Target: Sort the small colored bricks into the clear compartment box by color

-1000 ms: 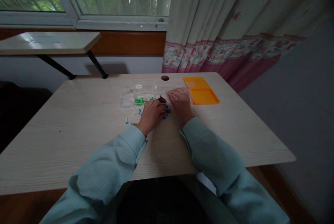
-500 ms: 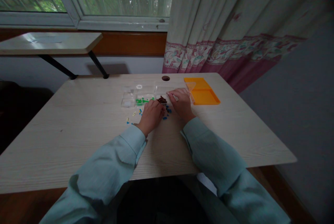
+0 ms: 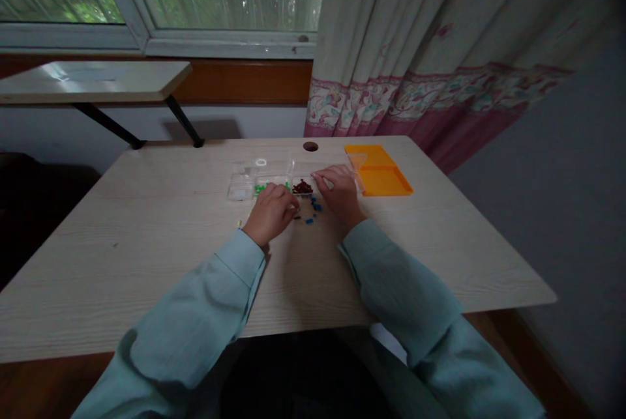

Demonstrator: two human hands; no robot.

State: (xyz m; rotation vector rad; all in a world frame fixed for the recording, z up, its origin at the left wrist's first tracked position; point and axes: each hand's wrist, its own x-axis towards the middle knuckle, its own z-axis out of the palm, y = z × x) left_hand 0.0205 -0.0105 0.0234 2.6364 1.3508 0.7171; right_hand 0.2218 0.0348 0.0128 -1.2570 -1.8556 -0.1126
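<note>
My left hand is over the table just in front of a clear plastic compartment box. Its fingers are drawn together, and whatever sits between the tips is too small to make out. Green pieces show in one compartment, partly behind that hand. Dark red-brown pieces fill the compartment to their right. Small blue pieces lie loose on the table between my hands. My right hand rests at the box's right part, thumb and forefinger pinched; what they grip, if anything, is unclear.
An orange divided tray lies at the back right, with a clear lid-like edge overlapping it. A round cable hole is in the table's back. A raised shelf on black legs stands at the left.
My left hand has moved left, away from the dark red-brown pieces, uncovering more of them and now hiding some of the green and yellow pieces. My right hand has stayed in place.
</note>
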